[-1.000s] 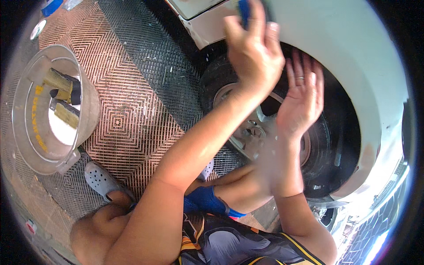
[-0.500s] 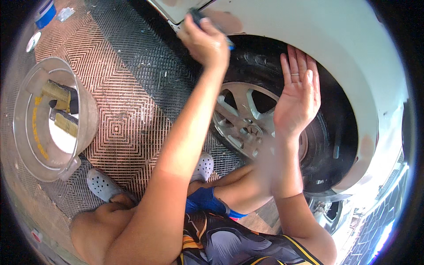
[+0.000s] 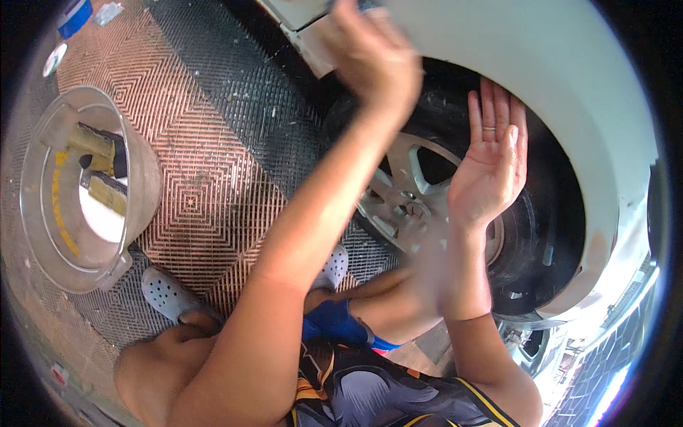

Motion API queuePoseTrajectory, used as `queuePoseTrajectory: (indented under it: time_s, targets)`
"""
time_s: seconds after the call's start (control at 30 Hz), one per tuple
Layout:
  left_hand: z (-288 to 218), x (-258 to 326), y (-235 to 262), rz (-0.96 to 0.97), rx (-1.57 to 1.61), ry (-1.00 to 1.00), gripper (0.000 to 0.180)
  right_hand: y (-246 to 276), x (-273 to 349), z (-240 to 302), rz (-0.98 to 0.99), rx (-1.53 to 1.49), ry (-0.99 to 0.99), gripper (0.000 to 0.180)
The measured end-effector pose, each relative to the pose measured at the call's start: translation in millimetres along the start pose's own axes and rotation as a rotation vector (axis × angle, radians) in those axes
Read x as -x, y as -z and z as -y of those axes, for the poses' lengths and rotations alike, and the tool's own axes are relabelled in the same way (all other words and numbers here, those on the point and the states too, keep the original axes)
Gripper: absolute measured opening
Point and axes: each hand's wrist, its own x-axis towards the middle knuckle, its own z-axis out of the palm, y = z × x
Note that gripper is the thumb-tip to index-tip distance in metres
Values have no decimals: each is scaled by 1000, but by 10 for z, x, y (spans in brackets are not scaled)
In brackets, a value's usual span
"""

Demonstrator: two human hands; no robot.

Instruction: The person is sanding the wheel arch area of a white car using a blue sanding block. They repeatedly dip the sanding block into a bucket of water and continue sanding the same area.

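My left hand [image 3: 373, 60], smeared by motion, is pressed to the pale car panel [image 3: 491, 35] above the wheel. Its fingers are closed around a dark hand-sized block [image 3: 364, 4], mostly hidden by the hand; its exact kind cannot be made out. My right hand [image 3: 487, 164] is open, palm showing and fingers stretched out, with its fingertips at the wheel arch edge and a ring on one finger. Behind and below my hands is the wheel, with a black tyre and a silver spoked rim [image 3: 398, 196].
A clear bucket [image 3: 146, 178] at the left holds yellowish blocks [image 3: 107, 196] and whitish liquid. Ribbed floor tiles [image 3: 206, 164] lie beneath. Blue container [image 3: 75, 20] and round white lid [image 3: 55, 60] lie at the far left. My grey clogs [image 3: 167, 295] are on the floor.
My left hand has swept right and slightly up along the panel with the dark block. My right hand stays open at the arch, a little further right in view.
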Motion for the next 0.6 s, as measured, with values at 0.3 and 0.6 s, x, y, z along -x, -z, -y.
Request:
queuePoseTrajectory:
  time_s: [0.3, 0.6]
  targets:
    - [96, -131, 189, 38, -61, 49, 41, -150, 4, -152, 30, -41, -42, 52]
    - [352, 12, 201, 163, -50, 169, 41, -129, 47, -97, 49, 61, -26, 54]
